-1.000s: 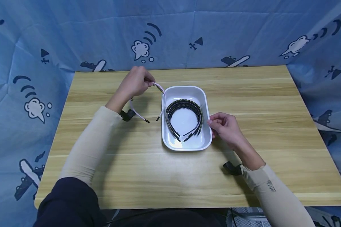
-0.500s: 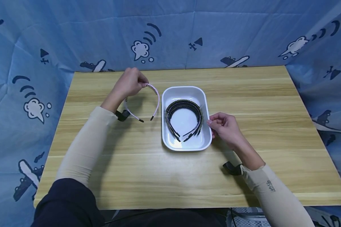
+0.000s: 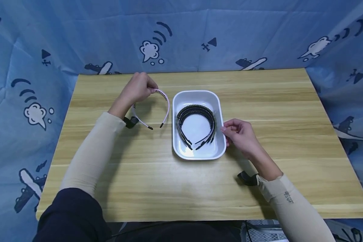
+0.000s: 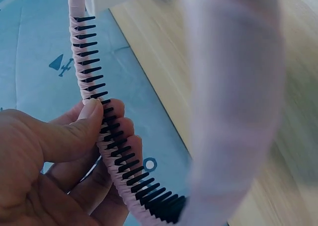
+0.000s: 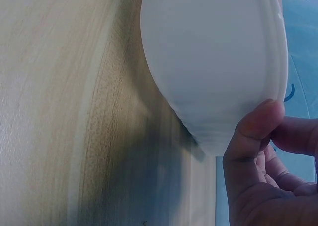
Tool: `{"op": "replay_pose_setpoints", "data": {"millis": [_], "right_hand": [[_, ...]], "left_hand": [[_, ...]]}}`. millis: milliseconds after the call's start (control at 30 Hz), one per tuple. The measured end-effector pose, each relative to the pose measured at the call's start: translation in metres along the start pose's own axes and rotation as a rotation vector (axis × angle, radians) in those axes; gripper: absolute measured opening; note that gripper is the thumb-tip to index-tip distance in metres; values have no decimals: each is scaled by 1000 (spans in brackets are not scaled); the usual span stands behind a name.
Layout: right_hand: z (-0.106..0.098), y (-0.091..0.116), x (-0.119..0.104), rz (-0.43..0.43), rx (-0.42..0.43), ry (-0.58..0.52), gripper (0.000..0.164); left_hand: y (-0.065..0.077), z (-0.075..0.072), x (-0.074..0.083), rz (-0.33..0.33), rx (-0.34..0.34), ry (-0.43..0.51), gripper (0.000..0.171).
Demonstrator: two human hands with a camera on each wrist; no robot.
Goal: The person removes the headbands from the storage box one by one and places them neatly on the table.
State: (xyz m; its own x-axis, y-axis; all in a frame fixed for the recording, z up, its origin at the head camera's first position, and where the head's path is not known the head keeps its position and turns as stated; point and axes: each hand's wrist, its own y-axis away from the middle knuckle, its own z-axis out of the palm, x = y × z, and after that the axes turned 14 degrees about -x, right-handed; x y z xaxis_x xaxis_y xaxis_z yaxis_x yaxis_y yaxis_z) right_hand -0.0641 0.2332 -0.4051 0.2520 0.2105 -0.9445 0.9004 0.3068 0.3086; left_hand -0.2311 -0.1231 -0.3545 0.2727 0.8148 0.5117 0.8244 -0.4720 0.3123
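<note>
A pale pink headband [image 3: 168,107] with black comb teeth inside hangs from my left hand [image 3: 139,88], to the left of the white plastic tray [image 3: 199,158]. In the left wrist view, thumb and fingers pinch the toothed band [image 4: 82,72] near its top, and its near arm is a blur. Its black tips point down, above the table. My right hand [image 3: 239,134] pinches the tray's right rim between thumb and forefinger, as the right wrist view shows at the rim [image 5: 280,52]. Several dark toothed headbands [image 3: 196,109] lie nested inside the tray.
The tray stands near the middle of a light wood table [image 3: 157,188]. Behind the table and along its sides hangs a blue printed curtain [image 3: 181,37]. Below the front edge, at the right, a grey mesh item [image 3: 263,232] and some cables are partly visible.
My left hand has drawn the pink headband leftward, from the tray's left rim to a spot beside it, then stayed nearly still. The right hand and the tray have kept their places.
</note>
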Motion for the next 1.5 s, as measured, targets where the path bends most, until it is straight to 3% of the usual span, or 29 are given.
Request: {"op": "replay_pose_setpoints", "data": {"millis": [200,467,700,1000,1500], "right_hand": [[-1,1,2,2,6,9,17],[1,-2,1,-13,-6,17,17],[1,-3,1,-14,-19,9,15],[0,-2,0,-18,-13,10,16],[0,-3,0,-24,-16,6,17]], "left_hand": [[-6,4,-2,20,-33,7,24],[-6,6,-9,24,-22,7,23],[-6,8,-10,-20,-39,29,21],[-8,12,-9,-6,-57,27,20],[-10,21,-9,-46,-108,25,19]]}}
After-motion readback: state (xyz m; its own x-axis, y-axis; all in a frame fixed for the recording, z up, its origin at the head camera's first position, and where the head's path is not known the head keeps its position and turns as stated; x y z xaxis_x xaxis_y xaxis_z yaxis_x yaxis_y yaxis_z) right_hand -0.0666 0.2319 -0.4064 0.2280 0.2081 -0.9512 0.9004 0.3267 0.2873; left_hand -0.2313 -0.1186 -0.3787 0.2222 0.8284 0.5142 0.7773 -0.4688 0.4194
